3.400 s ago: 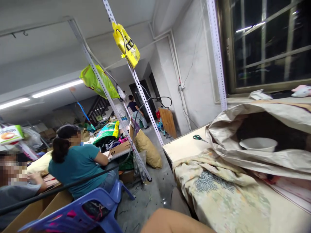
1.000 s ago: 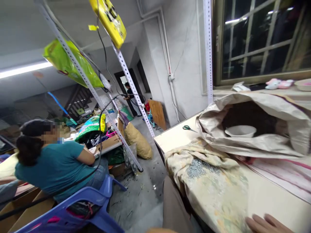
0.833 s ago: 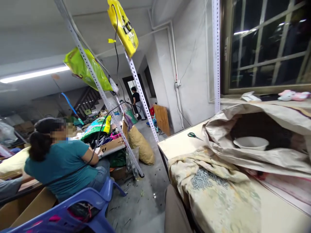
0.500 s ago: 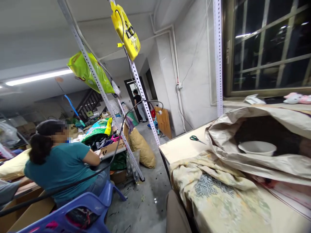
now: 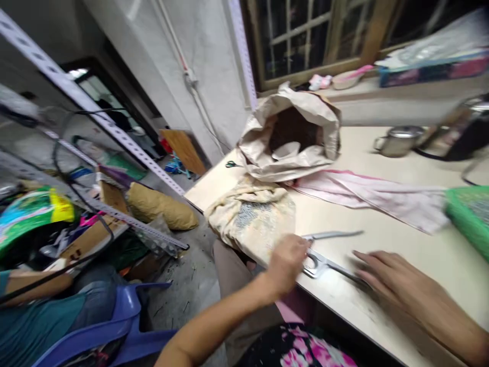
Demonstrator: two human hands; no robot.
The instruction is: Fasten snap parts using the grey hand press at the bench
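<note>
A metal hand tool (image 5: 320, 265) with a ring-like opening and long arms, one of them dark, lies at the table's front edge. My left hand (image 5: 288, 261) is closed right against its left end; what its fingers hold is hidden and blurred. With fingers stretched out, my right hand (image 5: 399, 285) hovers by or rests over the end of the dark arm; contact is unclear. Left of the tool, a cream patterned cloth (image 5: 280, 216) bears a heap of small grey metal pieces (image 5: 246, 215).
Behind the cloth stands an open pale sack (image 5: 263, 127) with a white bowl (image 5: 288, 150) inside. Green-handled scissors (image 5: 232, 164), a pink-white towel (image 5: 367, 191), a metal cup (image 5: 400, 140) and a green-edged tray (image 5: 464, 219) share the table. A person sits beside a blue chair (image 5: 132, 300).
The view has swung right and down toward the table. Both my hands and the metal hand tool have come into view; the sack and cloth appear further left.
</note>
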